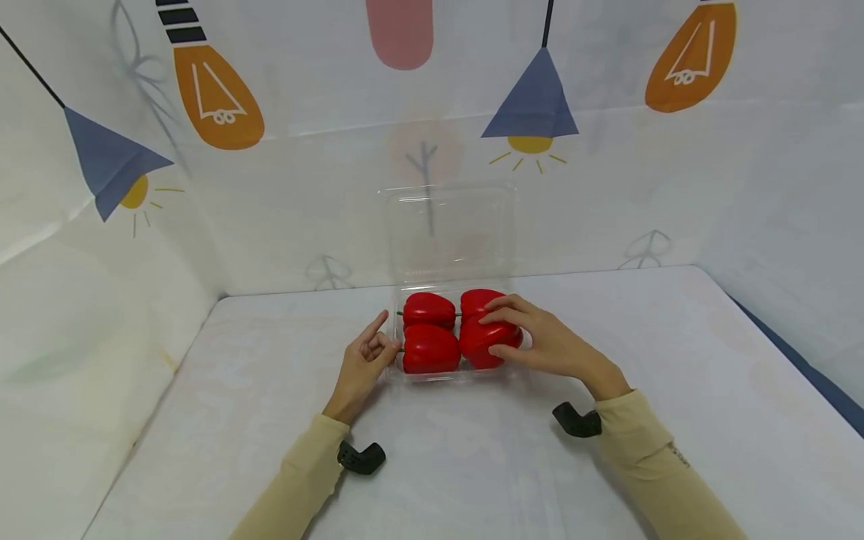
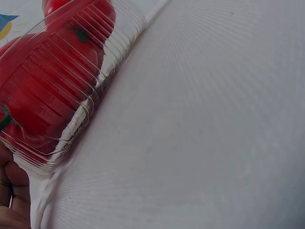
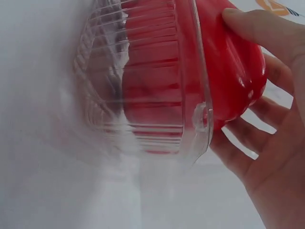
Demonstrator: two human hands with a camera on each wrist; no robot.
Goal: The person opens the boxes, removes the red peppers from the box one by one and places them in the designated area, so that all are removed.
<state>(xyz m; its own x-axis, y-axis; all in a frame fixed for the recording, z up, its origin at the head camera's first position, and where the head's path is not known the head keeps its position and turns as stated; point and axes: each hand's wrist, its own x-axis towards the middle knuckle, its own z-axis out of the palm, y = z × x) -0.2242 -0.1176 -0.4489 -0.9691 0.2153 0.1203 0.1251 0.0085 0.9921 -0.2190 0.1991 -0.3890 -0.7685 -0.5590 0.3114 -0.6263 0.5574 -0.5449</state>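
Four red bell peppers would be too exact, so several red bell peppers (image 1: pixel 430 349) lie in a clear plastic clamshell container (image 1: pixel 442 377), its lid standing up behind. With thumb and spread fingers, my right hand (image 1: pixel 550 341) grips the front right bell pepper (image 1: pixel 487 341). In the right wrist view that bell pepper (image 3: pixel 233 71) bulges above the container rim (image 3: pixel 202 71). My left hand (image 1: pixel 361 367) is at the container's left edge, index finger extended, other fingers curled, thumb at the rim. The left wrist view shows curled fingers (image 2: pixel 14 186) beside the container's corner (image 2: pixel 43 164).
A white-covered table (image 1: pixel 459 465) spreads around the container. Behind the raised clear lid (image 1: pixel 452 232) hangs a white cloth wall (image 1: pixel 324 202) printed with lamps and bulbs. Black devices (image 1: pixel 361 457) sit by both wrists, below beige sleeves.
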